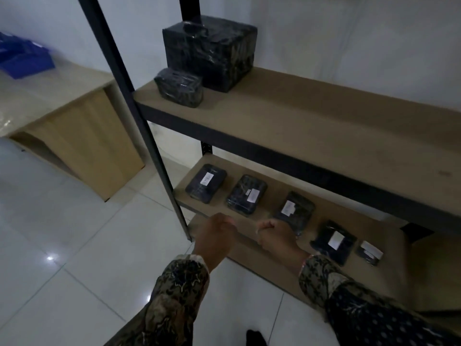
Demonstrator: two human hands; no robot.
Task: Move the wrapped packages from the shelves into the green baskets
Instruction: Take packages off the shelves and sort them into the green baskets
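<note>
Bare left hand (216, 229): fingers curled, holding nothing, hovering above the front edge of the lower shelf (252, 242) beside the dark upright post (139, 121).
Right hand (273, 234): likewise fisted and, as far as I can tell, empty, its knuckles just at the near end of the third flat package (295, 211) (contact is too blurred to call).
Nearest packages: five black-wrapped flat parcels with white labels lie in a row on the lower shelf, apart from one another; first package (205, 183) and second package (247, 194) sit left of the third, two more to its right.
Upper shelf (311, 116): a large wrapped box (209, 52) with a small wrapped bundle (179, 91) touching its front.
Green baskets: none in view.
Step in hand: probably picking the third parcel.
Doing it well: open the right fingers, slide them under its near edge, thumb on top clear of the label; the film looks slick, so pinch firmly, and lift straight up to avoid nudging its neighbours.
</note>
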